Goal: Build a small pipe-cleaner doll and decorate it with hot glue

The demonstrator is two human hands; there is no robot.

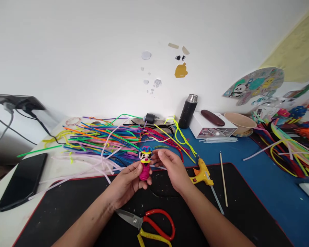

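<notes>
A small doll of wound pipe cleaners (145,172) stands upright before me, with a magenta body, a painted-looking black, white and yellow face and a blue frilled top. My left hand (130,180) holds it by the body, thumb in front and fingers behind. Beside the doll's head is my right hand (172,168), its fingers stretched out towards it and the thumb apart. Whether those fingertips touch the head I cannot tell. Below the hands lie scissors (146,224) with one red and one yellow handle, blades partly open.
Many loose pipe cleaners (105,137) cover the back left. To the right lie a yellow glue gun (203,174) with a glue stick and a wooden stick (223,180). Behind stand a black flask (187,111), a white box (208,127) and a bowl (240,121). A black tablet (23,181) lies left.
</notes>
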